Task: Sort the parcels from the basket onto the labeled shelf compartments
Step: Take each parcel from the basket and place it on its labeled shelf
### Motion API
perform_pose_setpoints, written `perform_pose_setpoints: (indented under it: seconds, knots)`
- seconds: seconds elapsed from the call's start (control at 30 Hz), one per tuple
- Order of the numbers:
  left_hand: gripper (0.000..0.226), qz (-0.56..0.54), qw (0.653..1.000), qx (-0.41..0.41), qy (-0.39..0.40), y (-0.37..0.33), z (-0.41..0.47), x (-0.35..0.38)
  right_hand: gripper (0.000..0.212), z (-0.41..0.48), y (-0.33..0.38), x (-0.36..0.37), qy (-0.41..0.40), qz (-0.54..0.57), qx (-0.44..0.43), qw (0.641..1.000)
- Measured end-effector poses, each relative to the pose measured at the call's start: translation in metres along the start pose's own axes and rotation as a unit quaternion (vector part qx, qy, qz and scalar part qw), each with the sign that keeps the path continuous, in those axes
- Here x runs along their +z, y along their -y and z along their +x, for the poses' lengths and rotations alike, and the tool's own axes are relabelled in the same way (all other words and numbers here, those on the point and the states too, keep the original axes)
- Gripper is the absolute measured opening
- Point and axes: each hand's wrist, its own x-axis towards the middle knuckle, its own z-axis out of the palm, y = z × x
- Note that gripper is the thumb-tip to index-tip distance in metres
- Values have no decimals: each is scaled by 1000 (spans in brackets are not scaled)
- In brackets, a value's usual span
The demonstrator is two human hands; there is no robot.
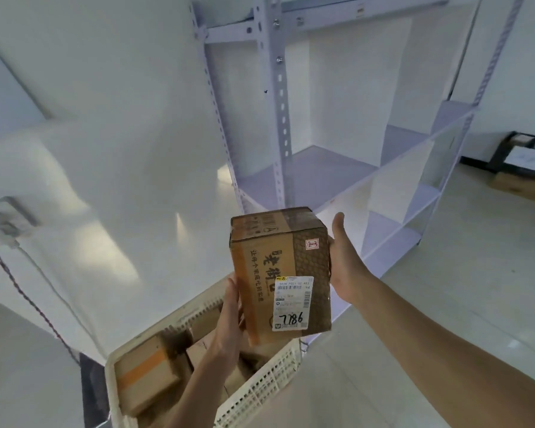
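Early in the sort, judging by the layout. Holding one brown parcel [269, 267] at lower centre of the frame, lifted clear above the basket [260, 387] at lower left. Gripping its lower left edge with the left hand [229, 316], clasping its right side with the right hand [343, 261], thumb raised, fingers hidden behind. Marked "2-3" on a small tag [312, 244] and "7186" on the shipping label [292, 301]. Left to sort: several more boxes [145, 369] down in the basket. Nothing seen yet in the visible compartments of the shelf [278, 118] at upper centre; compartment labels unreadable.
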Motion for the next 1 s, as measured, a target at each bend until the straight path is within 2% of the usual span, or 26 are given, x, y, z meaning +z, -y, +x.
perform_pose_setpoints:
  seconds: [0.2, 0.47, 1.0]
  knots:
    - [76, 6, 999, 13, 44, -13, 12, 108, 90, -26, 30, -97, -37, 23, -34, 998]
    - [75, 36, 994, 33, 96, -25, 61, 219, 85, -33, 67, -208, -118, 72, -63, 988]
    - [70, 29, 966, 22, 258, -49, 233, 421, 93, 47, 158, -403, -247, 100, -85, 960]
